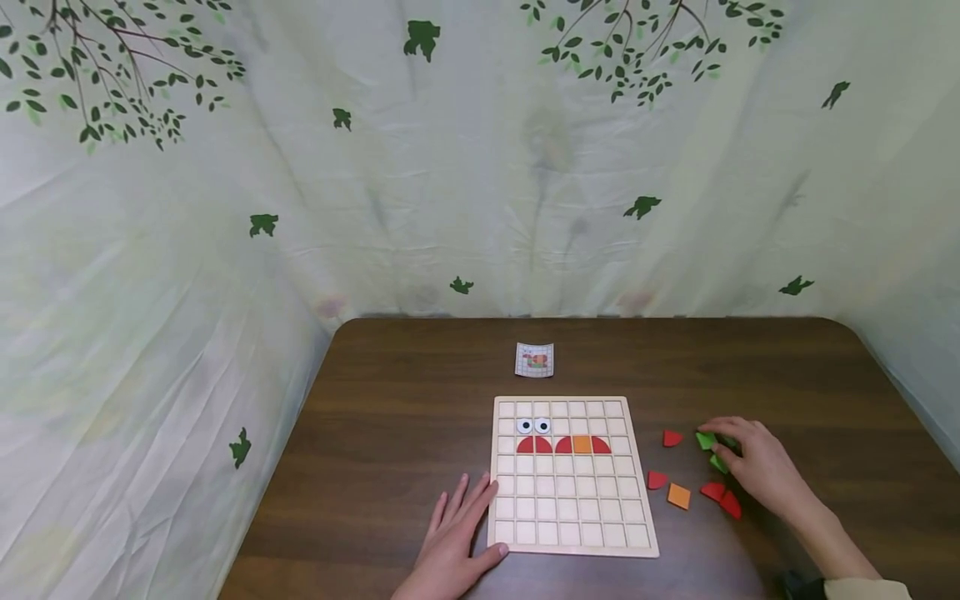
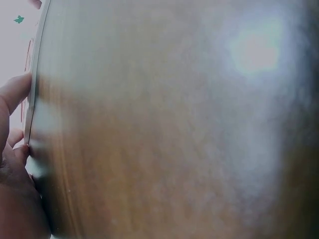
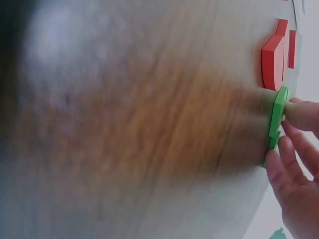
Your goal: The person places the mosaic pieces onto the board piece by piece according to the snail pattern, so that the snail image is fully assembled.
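A white grid board [image 1: 558, 508] lies on the table. My left hand [image 1: 453, 542] rests at its lower left corner, fingers spread along the edge and thumb at the front edge; the left wrist view shows the fingers against the board's side. Two eye tiles [image 1: 533, 426] sit in an upper row, above red quarter-round tiles [image 1: 535, 445] and an orange square tile [image 1: 582, 445]. Right of the board, my right hand [image 1: 757, 467] bends over green tiles [image 3: 279, 112], thumb on one and fingertips at another. The hand partly hides them.
Loose red tiles [image 1: 722, 498] and an orange tile [image 1: 678, 497] lie between board and right hand. A small picture card [image 1: 535, 361] lies beyond the board. Behind the brown table [image 1: 405, 400] hangs a leaf-patterned cloth [image 1: 480, 167].
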The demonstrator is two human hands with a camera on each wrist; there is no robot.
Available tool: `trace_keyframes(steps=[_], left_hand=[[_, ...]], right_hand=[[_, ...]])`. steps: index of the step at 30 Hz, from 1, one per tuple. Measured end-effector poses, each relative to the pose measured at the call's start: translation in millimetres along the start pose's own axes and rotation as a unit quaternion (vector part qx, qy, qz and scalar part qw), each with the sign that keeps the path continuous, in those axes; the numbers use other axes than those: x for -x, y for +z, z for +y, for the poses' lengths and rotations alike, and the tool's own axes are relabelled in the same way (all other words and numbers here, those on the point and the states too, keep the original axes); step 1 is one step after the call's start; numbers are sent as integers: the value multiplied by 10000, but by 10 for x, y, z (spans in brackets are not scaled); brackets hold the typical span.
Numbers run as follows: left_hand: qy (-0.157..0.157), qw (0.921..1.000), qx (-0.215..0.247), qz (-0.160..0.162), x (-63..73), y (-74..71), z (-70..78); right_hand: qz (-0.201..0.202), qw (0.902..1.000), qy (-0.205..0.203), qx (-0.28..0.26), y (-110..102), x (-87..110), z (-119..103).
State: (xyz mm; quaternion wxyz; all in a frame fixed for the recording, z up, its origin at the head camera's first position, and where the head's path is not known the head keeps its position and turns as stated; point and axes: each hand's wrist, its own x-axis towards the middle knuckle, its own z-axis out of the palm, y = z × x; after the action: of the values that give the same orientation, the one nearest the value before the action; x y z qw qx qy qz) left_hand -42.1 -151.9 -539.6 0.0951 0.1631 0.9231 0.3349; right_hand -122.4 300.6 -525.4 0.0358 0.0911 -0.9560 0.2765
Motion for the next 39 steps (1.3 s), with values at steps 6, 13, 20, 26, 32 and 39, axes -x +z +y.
trace_keyframes(steps=[6, 13, 20, 26, 32, 39], left_hand=[[21, 10000, 46, 39, 0, 7, -4], [-117, 9999, 4, -10, 0, 9, -7], [-144, 9999, 23, -55, -3, 4, -11], [-172, 9998, 68, -115, -3, 11, -16], [-174, 9997, 81, -120, -3, 21, -24], [-156, 9998, 76, -88, -6, 19, -34]], right_hand=[[-248, 9996, 54, 109, 8, -35, -11], [-399, 9989, 236, -15, -10, -87, -38], [-190, 9995, 142, -217, 15, -58, -96], [-61, 9995, 17, -302, 51, -27, -203], [14, 9986, -196, -489, 80, -18, -345], [-309, 9961, -203, -804, 167, -65, -609]])
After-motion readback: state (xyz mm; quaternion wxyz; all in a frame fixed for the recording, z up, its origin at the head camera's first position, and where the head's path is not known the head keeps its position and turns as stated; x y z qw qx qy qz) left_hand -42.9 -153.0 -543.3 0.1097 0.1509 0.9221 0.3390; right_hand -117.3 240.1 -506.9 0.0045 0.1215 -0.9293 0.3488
